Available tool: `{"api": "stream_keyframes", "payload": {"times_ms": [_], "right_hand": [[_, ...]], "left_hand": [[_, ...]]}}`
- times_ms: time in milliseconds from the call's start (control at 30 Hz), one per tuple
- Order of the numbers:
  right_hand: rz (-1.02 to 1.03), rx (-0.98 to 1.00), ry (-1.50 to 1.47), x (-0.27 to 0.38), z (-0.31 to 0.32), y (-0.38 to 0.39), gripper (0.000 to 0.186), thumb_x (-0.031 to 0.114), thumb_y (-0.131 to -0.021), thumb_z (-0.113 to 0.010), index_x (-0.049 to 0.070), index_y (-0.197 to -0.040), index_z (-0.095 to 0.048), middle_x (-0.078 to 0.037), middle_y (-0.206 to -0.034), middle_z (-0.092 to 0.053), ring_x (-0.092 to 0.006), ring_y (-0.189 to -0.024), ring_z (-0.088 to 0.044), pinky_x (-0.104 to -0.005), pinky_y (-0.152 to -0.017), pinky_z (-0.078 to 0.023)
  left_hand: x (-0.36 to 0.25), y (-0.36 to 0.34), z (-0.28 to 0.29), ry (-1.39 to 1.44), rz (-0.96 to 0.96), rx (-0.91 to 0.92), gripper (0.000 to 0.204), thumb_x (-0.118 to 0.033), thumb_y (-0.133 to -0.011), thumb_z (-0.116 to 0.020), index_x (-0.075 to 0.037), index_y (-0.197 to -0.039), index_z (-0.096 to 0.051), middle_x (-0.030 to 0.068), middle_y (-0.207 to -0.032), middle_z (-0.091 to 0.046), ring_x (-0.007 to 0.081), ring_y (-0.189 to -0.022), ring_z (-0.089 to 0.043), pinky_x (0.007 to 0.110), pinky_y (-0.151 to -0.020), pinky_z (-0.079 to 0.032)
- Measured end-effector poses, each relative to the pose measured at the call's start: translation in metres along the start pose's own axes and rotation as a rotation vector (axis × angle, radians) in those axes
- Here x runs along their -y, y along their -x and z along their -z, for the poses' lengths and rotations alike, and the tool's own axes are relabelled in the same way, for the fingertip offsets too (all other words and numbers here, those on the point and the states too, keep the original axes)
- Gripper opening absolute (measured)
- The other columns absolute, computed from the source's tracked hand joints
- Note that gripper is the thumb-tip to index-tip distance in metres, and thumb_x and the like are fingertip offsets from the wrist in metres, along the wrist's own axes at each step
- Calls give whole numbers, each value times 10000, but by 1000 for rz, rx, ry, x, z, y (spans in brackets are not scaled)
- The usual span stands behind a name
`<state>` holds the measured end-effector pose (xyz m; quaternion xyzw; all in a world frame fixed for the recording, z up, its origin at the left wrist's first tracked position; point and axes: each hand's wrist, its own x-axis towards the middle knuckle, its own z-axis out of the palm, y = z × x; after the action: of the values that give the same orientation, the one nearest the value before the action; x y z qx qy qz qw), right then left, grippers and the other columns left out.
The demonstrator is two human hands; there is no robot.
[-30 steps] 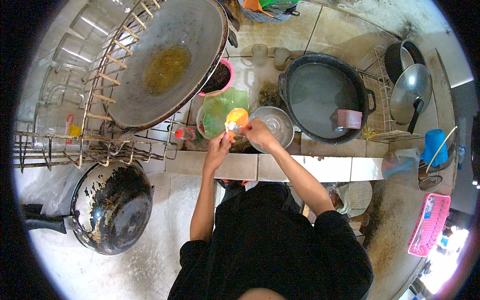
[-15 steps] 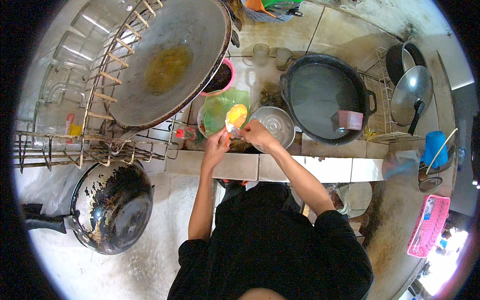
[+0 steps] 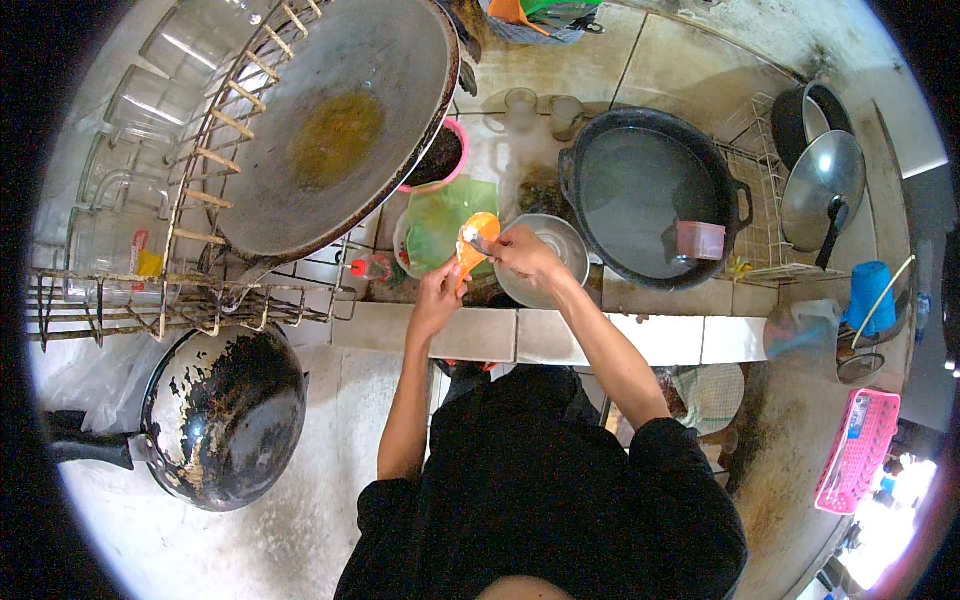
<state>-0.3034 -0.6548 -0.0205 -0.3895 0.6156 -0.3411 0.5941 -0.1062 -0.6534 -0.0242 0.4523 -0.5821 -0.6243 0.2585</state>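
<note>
My left hand (image 3: 437,297) is closed around the narrow lower end of an orange spoon-shaped tool (image 3: 486,224), whose broad head points up and away. White matter clings to the head's left side. My right hand (image 3: 528,255) grips a small grey metal utensil (image 3: 484,245), its end pressed against the orange head; whether it is a knife or a spoon I cannot tell. Just beyond the left hand is a green sheet (image 3: 432,218), perhaps plastic, partly over a bowl. A shiny metal bowl (image 3: 568,245) sits beneath and behind my right hand.
A big dark basin (image 3: 640,165) of water with a pink container (image 3: 701,240) stands right. At left, a wire rack (image 3: 215,190) holds glass mugs and a large wok (image 3: 400,90). A pink-rimmed pot (image 3: 462,150), a red-capped bottle (image 3: 372,267) and a tiled counter edge (image 3: 600,337) are close by.
The orange tool has tilted, showing more of its orange surface and less white. My right hand has shifted slightly right and up, and the metal utensil now lies higher on the head.
</note>
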Motion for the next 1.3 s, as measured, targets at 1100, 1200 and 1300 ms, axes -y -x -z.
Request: {"api": "stream_keyframes", "payload": {"times_ms": [1100, 1200, 1300], "right_hand": [[174, -188, 343, 19, -3, -7, 314, 234, -786, -662, -64, -692, -631, -257, -650, -604, -339, -604, -633, -444, -561, -462], [240, -216, 509, 21, -3, -1, 302, 227, -792, -657, -64, -715, -635, -272, -693, -611, -381, -680, -644, -468, -618, -484], [341, -273, 619, 12, -12, 6, 297, 238, -786, -662, -53, -729, -642, -272, -697, -602, -426, -683, -616, -480, -614, -472]], "left_hand": [[0, 1, 0, 153, 56, -103, 333, -277, -999, -414, -56, -1198, -564, -5, -866, -566, 33, -553, -396, 171, -442, -317], [2, 0, 6, 261, 86, -122, 325, -275, -999, -416, -59, -1193, -561, -6, -882, -563, 31, -551, -386, 160, -440, -297], [-10, -2, 5, 234, 61, -112, 324, -274, -998, -420, -54, -1186, -567, -8, -859, -557, 31, -551, -390, 162, -438, -299]]}}
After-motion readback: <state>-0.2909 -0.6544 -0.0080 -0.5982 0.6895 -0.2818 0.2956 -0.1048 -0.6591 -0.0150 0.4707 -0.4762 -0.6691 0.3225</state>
